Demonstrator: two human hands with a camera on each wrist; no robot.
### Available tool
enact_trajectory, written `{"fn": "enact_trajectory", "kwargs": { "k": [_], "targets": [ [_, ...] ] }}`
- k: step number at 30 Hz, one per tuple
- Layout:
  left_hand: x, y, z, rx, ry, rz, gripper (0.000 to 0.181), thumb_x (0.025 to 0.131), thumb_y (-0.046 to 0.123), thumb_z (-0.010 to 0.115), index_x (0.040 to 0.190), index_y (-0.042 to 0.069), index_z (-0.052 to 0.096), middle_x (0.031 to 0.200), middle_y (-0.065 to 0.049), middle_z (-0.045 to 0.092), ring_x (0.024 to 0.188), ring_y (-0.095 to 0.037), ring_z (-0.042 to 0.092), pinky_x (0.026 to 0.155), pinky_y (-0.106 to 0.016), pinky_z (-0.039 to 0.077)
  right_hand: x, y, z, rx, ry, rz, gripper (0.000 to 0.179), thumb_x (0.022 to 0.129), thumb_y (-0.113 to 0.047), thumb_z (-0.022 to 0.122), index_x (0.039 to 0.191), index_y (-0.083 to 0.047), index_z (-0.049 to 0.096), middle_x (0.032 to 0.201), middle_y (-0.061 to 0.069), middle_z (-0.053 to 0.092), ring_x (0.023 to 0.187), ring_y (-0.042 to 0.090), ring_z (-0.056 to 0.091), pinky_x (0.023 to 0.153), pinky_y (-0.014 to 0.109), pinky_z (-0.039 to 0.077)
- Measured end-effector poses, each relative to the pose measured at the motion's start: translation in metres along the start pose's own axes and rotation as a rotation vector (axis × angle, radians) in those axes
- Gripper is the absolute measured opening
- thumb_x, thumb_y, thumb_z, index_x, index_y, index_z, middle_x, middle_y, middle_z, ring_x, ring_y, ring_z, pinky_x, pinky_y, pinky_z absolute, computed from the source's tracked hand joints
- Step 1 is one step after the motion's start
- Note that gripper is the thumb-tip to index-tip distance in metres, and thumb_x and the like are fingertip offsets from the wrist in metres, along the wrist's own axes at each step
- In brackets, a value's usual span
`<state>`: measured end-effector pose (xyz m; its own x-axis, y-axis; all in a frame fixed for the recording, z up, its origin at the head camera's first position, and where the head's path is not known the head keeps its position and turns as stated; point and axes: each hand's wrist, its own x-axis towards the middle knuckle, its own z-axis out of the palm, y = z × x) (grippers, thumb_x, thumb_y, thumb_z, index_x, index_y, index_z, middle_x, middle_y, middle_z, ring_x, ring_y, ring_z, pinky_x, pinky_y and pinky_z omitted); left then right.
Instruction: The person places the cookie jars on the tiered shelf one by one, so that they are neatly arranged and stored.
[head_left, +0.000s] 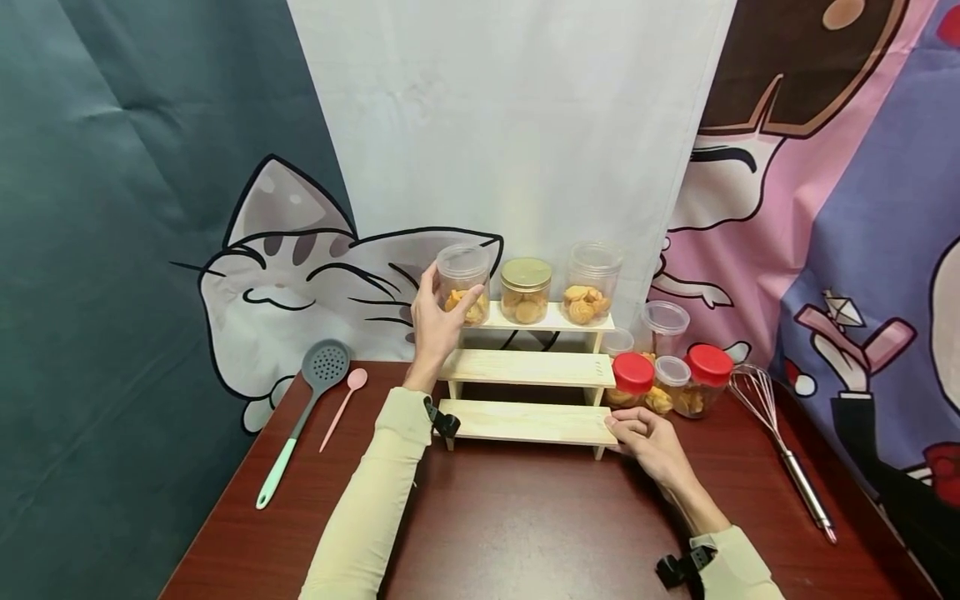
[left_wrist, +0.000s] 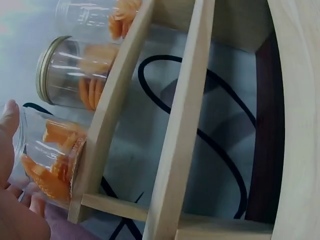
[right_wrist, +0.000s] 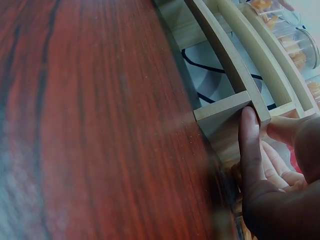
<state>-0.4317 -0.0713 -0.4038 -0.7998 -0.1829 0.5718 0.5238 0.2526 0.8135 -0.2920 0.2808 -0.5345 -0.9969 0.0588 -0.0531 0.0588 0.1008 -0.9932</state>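
A three-step wooden stand (head_left: 525,367) rises at the back of the dark red-brown table. My left hand (head_left: 435,329) grips a clear jar (head_left: 463,265) of orange-yellow snack pieces at the left end of the top step. In the left wrist view, that jar's base (left_wrist: 77,167) meets the step's wood. Beside it stand a gold-lidded jar (head_left: 526,287) and a taller clear-lidded jar (head_left: 594,275), both with snacks inside. With thumb and finger, my right hand (head_left: 654,446) pinches the right end of the lowest step. The right wrist view shows a fingertip (right_wrist: 248,117) against its underside.
Right of the stand cluster several snack jars, among them a red-lidded jar (head_left: 708,379) and a small clear-lidded jar (head_left: 670,383). A whisk (head_left: 787,454) lies farther right. On the left lie a slotted skimmer (head_left: 307,412) and a pink spoon (head_left: 345,404). A printed curtain (head_left: 525,125) hangs behind.
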Motion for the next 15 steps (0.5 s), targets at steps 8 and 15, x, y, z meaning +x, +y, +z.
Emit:
{"fn": "enact_trajectory", "kwargs": {
  "k": [8,15],
  "targets": [
    [-0.025,-0.03,-0.009,0.204,-0.049,-0.052,0.094,0.086,0.044,0.093,0.163,0.015,0.047,0.16,-0.008,0.057,0.151,-0.027,0.052,0.127,-0.047,0.04,0.001,0.0,0.001,0.014,-0.007,0.005,0.048,0.102,-0.02,0.078,0.134,0.011,0.059,0.097,-0.002,0.081,0.087,0.006,0.076,0.079,0.028,0.066],
    [-0.035,-0.05,-0.005,0.133,-0.005,-0.054,0.079,0.087,0.047,0.092,0.153,0.019,0.06,0.154,-0.005,0.065,0.149,-0.024,0.055,0.127,-0.045,0.04,0.001,0.0,0.0,0.017,-0.006,0.011,0.049,0.102,-0.02,0.078,0.134,0.012,0.059,0.098,-0.002,0.081,0.087,0.005,0.075,0.08,0.027,0.066]
  ]
}}
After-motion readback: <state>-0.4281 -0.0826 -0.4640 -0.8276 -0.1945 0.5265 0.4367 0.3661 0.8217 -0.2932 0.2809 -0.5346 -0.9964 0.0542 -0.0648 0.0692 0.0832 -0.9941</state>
